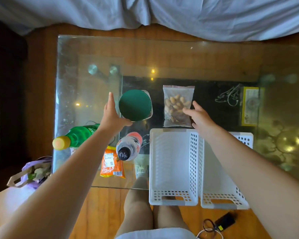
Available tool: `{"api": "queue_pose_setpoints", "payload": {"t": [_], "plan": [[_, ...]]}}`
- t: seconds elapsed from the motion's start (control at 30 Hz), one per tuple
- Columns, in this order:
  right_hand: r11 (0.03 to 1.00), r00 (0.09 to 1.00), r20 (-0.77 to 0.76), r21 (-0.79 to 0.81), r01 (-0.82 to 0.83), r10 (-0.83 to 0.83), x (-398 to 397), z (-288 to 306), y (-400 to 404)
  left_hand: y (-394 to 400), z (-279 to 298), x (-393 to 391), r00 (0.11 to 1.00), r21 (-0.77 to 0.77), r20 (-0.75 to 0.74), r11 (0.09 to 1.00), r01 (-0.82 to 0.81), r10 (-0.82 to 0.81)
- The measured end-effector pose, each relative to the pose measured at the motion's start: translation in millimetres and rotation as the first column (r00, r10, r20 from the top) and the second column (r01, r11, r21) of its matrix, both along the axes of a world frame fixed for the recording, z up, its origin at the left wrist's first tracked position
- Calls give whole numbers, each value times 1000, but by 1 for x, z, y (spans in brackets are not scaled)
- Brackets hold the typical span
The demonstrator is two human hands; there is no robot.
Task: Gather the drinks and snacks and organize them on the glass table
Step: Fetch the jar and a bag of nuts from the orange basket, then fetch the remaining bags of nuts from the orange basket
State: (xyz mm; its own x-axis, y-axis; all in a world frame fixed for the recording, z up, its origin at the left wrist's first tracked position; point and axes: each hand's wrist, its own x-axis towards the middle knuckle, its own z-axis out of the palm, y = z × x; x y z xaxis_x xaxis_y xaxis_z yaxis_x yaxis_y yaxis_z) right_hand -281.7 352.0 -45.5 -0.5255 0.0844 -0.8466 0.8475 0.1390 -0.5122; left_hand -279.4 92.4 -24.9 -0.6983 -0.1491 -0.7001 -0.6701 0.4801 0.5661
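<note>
A jar with a dark green lid [135,105] stands near the middle of the glass table [86,49]. My left hand [112,115] is spread against the jar's left side, fingers straight and thumb by its near edge. To the right lies a clear zip bag of nuts [177,105]. My right hand [201,117] rests at the bag's lower right edge, thumb on the plastic and fingers relaxed. Near the front left stand a green bottle with a yellow cap [75,137] and a bottle with a black cap [130,146]. An orange snack packet [111,163] lies beside them.
Two white perforated baskets [173,167] [222,183] sit side by side at the table's front edge, under my right forearm. A yellow box [250,106] shows beneath the glass at right. A purple bag [34,171] and a black cable [221,222] lie on the wooden floor.
</note>
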Motion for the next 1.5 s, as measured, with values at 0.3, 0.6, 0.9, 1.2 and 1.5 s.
{"api": "queue_pose_setpoints", "payload": {"t": [0.3,0.6,0.9,1.2,1.5], "plan": [[997,997,58,-63,-55,58,51,101,-32,-8,110,80,885,349,18,827,-442,465],[911,906,104,-93,-402,410,156,154,-150,-71,148,278,642,200,171,612,-765,747],[609,602,119,-23,-793,789,304,177,-279,-134,150,549,129,37,270,123,-992,954],[432,444,119,118,-894,888,418,186,-375,-157,146,754,-319,-37,306,-323,-946,897],[198,234,169,203,-959,958,481,184,-469,-221,138,797,-550,56,361,-606,-793,753]]}}
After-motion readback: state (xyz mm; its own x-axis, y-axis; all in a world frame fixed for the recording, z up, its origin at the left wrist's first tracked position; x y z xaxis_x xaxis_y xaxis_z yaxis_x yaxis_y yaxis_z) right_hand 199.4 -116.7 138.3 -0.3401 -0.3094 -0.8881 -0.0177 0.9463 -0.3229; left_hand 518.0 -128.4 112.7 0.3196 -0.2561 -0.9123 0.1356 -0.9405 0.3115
